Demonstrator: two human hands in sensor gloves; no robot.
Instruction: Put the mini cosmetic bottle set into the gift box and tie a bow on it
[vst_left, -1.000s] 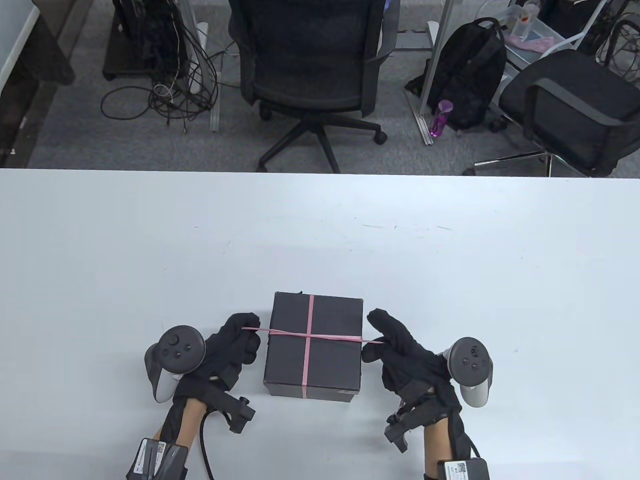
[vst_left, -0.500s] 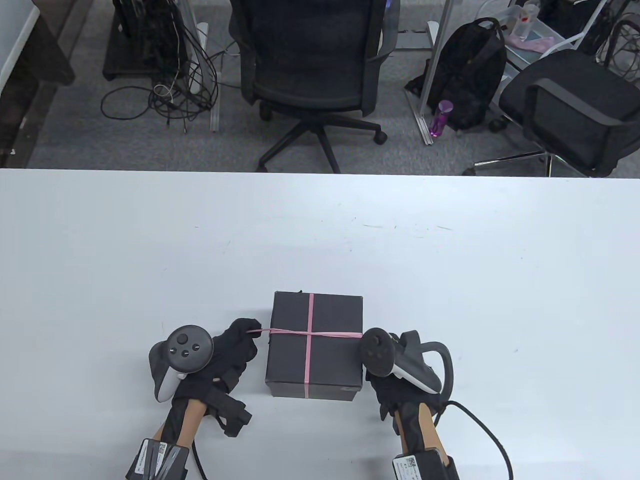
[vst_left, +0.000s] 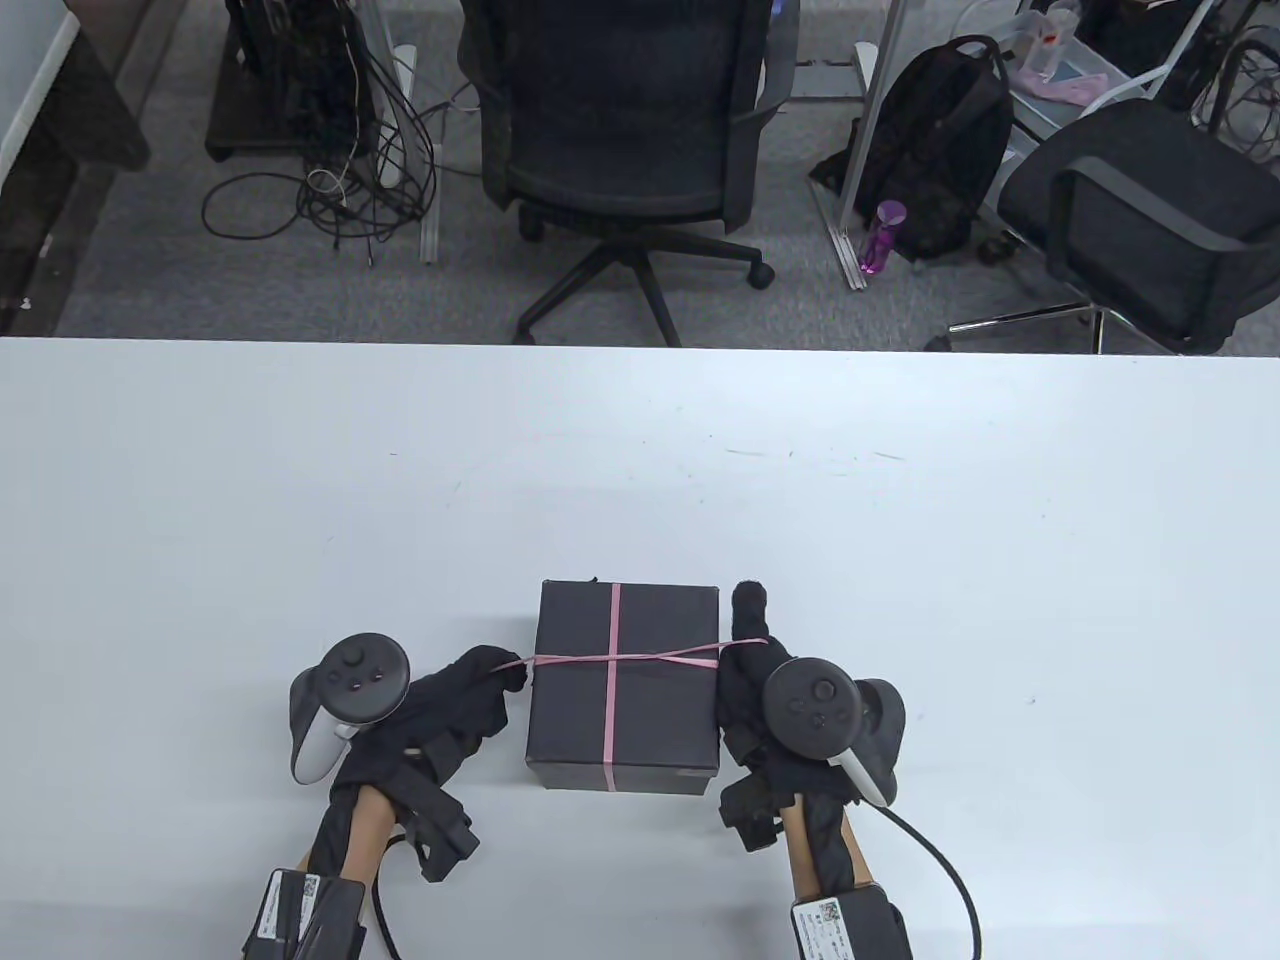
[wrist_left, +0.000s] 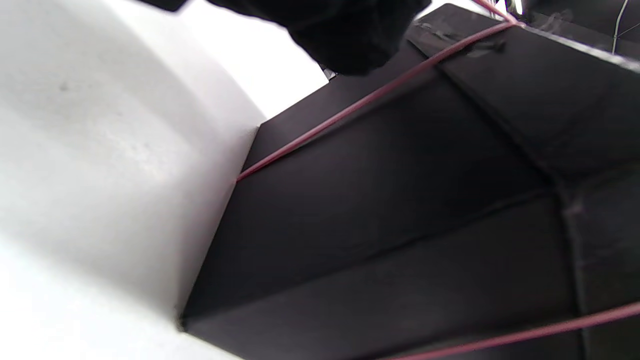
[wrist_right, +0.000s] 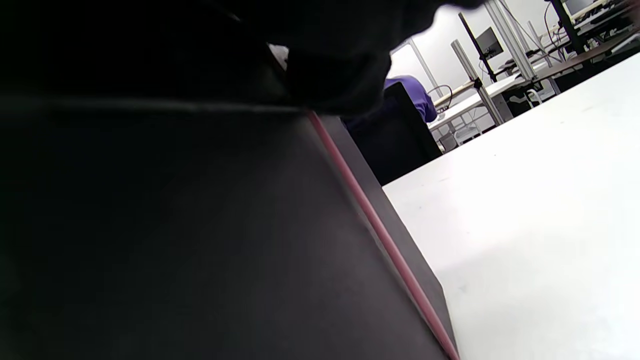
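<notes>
Sitting closed on the white table (vst_left: 900, 560), the black gift box (vst_left: 660, 720) wears crossed pink ribbon (vst_left: 612, 700); left hand (vst_left: 455, 705) and right hand (vst_left: 750, 690) each pinch one ribbon end.

Office chairs (vst_left: 620, 130) on grey carpet (vst_left: 300, 290) behind table (vst_left: 900, 560).

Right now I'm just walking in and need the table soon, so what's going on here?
A person in sensor gloves is tying pink ribbon around a closed black gift box on the white table. The left hand pinches one ribbon end beside the box; the right hand holds the other end, which passes over its raised finger. The ribbon crosses on the lid, but no bow is formed yet.
</notes>
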